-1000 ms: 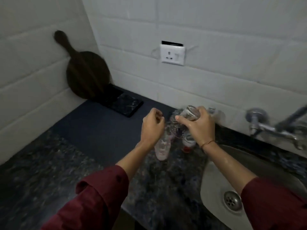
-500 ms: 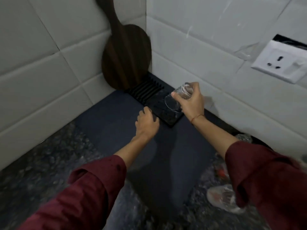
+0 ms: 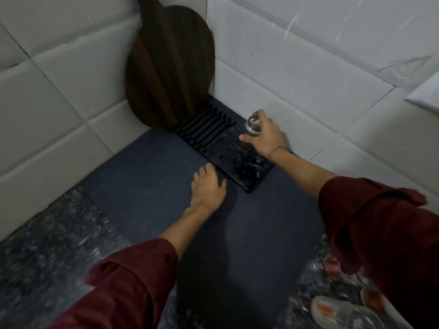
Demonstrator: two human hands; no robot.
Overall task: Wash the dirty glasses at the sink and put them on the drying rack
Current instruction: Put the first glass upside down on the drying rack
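Nearest, at my lower right, more glasses (image 3: 332, 309) with reddish residue lie blurred on the speckled surface (image 3: 47, 269); I judge them unwashed. Further out, my left hand (image 3: 209, 184) rests on the dark mat (image 3: 154, 186), fingers loosely bent and holding nothing, just beside the drying rack (image 3: 206, 129). Beyond it, my right hand (image 3: 266, 138) grips the clear glass (image 3: 253, 125) round its wall, base uppermost, over the rack's flat section; whether the rim touches I cannot tell. Handling assessment: the glass is light, rigid, brittle and probably wet, hence slippery. Hold the side wall with thumb opposed to fingers, lower without impact, and release only once seated. Behind the rack, a wooden board (image 3: 171, 67) leans in the tiled corner.
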